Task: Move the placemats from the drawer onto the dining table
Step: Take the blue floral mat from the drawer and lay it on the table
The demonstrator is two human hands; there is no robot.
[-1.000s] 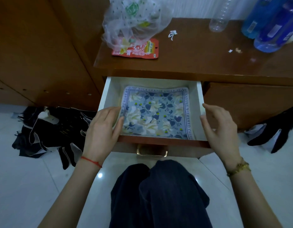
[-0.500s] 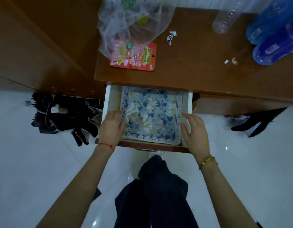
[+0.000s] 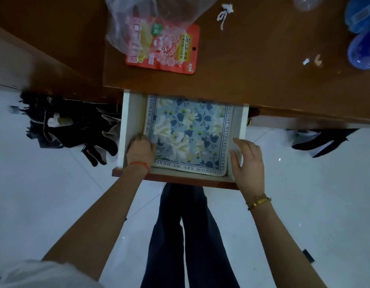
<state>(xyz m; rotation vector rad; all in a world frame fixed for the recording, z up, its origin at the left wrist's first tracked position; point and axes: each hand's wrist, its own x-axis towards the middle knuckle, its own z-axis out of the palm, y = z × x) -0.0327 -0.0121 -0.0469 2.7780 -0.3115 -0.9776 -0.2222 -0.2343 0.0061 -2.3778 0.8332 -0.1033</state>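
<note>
Placemats (image 3: pixel 190 136) lie flat in the open drawer (image 3: pixel 126 129). My left hand (image 3: pixel 141 149) has its grip curled at their left edge; right hand (image 3: pixel 247 163) hangs relaxed, holding nothing. One-sided lift might snag the stack under the desk (image 3: pixel 263 69) lip.

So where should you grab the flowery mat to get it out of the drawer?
Probably by its two side edges, from above. The placemat lies flat in the drawer, with gaps along both sides; the left hand curls at its left edge, the right hand beside its right.
</note>
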